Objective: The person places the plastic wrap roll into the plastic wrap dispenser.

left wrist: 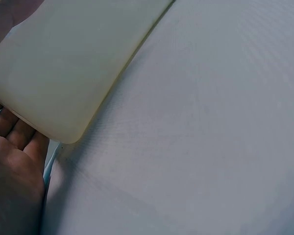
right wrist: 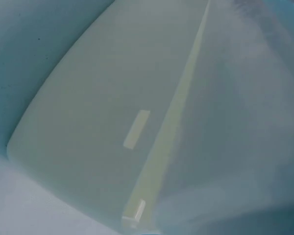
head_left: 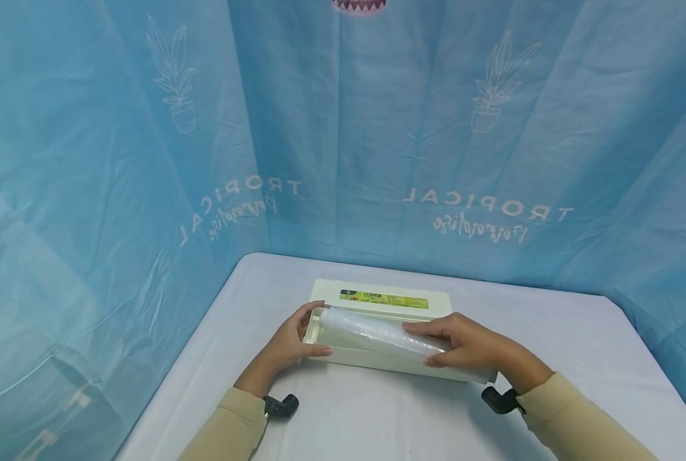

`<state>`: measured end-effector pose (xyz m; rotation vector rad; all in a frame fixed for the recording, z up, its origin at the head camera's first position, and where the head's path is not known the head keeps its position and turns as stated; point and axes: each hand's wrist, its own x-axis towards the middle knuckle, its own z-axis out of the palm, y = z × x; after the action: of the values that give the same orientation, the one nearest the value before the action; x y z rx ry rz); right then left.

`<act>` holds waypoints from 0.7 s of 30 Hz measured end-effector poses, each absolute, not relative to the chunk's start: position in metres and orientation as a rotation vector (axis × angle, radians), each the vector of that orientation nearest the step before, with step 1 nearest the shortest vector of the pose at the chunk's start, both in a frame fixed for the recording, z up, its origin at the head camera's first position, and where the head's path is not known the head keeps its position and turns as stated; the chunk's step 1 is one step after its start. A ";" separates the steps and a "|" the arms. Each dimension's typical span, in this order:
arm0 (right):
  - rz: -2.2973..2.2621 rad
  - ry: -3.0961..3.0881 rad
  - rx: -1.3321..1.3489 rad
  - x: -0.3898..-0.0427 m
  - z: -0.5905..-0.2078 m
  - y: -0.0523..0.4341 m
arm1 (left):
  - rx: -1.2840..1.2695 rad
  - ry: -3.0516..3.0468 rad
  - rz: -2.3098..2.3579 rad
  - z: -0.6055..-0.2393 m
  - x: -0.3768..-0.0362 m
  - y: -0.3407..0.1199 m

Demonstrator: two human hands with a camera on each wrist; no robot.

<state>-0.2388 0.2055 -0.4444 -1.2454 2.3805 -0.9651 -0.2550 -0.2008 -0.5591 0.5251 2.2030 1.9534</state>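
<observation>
A cream-white cling film dispenser box (head_left: 372, 360) stands on the table with its lid (head_left: 327, 289) folded back. My left hand (head_left: 288, 339) holds the box's left end, thumb along the front wall and fingers behind; in the left wrist view the hand (left wrist: 19, 152) curves around the box end (left wrist: 78, 63). A roll of cling film (head_left: 366, 328) lies slantwise over the box. Its left end is within the box, while its right end sticks out past the front edge. My right hand (head_left: 478, 346) grips the roll from above near that right end. Pale box wall (right wrist: 103, 98) fills much of the right wrist view.
The box stands on a white-covered table (head_left: 343, 416). Blue printed curtains (head_left: 377, 128) hang along the back and the sides. A yellow-green label (head_left: 383, 299) is on the lid. Black wrist cameras sit at both cuffs.
</observation>
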 end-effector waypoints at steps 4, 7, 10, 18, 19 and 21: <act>-0.958 2.357 -1.277 -0.243 -0.445 0.202 | 0.511 2.217 1.943 -0.559 -0.255 -0.202; -0.951 2.341 -1.309 -0.246 -0.444 0.199 | 0.510 2.220 1.943 -0.559 -0.256 -0.202; -0.937 2.331 -1.312 -0.250 -0.443 0.195 | 0.509 2.223 1.941 -0.557 -0.255 -0.201; -0.926 2.311 -1.191 -0.253 -0.438 0.186 | 0.501 2.262 1.907 -0.556 -0.254 -0.201; -0.927 2.309 -1.183 -0.253 -0.438 0.186 | 0.503 2.261 1.908 -0.557 -0.254 -0.201; -0.924 2.312 -1.170 -0.254 -0.438 0.185 | 0.508 2.256 1.910 -0.557 -0.254 -0.201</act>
<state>-0.2536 0.1850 -0.4384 -1.1699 2.3116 -0.9236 -0.2541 -0.2009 -0.5571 0.5085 2.2562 1.9103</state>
